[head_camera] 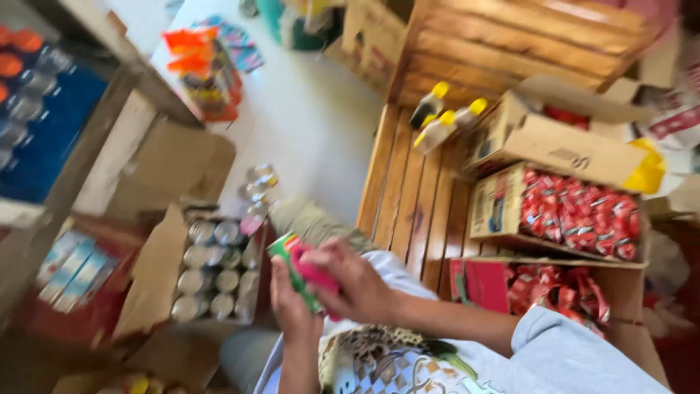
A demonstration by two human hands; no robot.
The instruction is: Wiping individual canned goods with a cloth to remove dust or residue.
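Note:
My left hand [290,303] and my right hand [357,281] meet in front of my chest, low in the blurred head view. Together they grip a small green and red packet [288,252]; a pink object [317,276] sits between the fingers of my right hand. My left hand holds the packet from below, and my right hand closes over it from the right. Just left of my hands stands an open cardboard box of silver cans [211,270].
A wooden bench [415,197] holds open cartons of red sachets [576,211], a second one [561,288] and yellow-capped bottles [445,117]. Blue cartons [69,266] lie in a box at the left. A shelf with bottles [29,95] stands far left.

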